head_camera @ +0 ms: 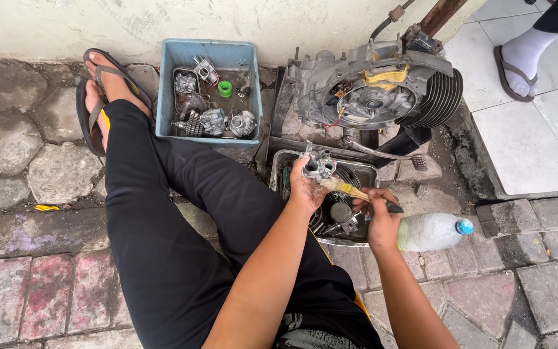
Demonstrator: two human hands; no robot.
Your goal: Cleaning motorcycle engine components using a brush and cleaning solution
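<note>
My left hand [305, 189] grips a small grey metal carburetor body [318, 165] and holds it above a dark metal tray [278, 169]. My right hand [380, 216] holds a paintbrush [351, 190] with a pale handle. Its bristles touch the carburetor's lower right side. Inside the tray lie dark liquid, a round metal part and other small pieces, partly hidden by my hands.
A blue plastic tub [209, 53] of several metal engine parts sits beyond my knee. A grey engine block [369, 90] with cooling fins stands behind the tray. A plastic bottle [433, 231] with a blue cap lies to the right. Another person's sandalled foot [516, 64] rests on white tiles.
</note>
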